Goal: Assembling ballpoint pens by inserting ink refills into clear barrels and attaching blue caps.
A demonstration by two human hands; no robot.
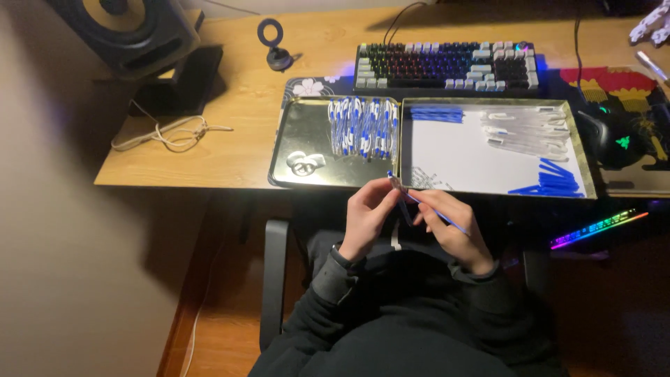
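Observation:
My left hand (pixel 368 213) pinches a clear pen barrel with a blue tip (pixel 395 181) just in front of the desk edge. My right hand (pixel 452 222) holds a thin blue ink refill (pixel 447 218) that slants up toward the barrel's lower end. Both hands hover over my lap, below an open hinged metal tin (pixel 289 150). The tin's left half holds a row of assembled blue-and-white pens (pixel 363 127) and small metal springs (pixel 305 163). Its right half holds blue caps (pixel 437 113), clear barrels (pixel 527 130) and blue refills (pixel 551 183).
A backlit keyboard (pixel 447 66) lies behind the tin on a wooden desk (pixel 230 105). A black mouse (pixel 618 139) rests on a colourful mat at right. A speaker (pixel 132 31), a coiled beige cable (pixel 174 132) and a black ring stand (pixel 274 45) occupy the left.

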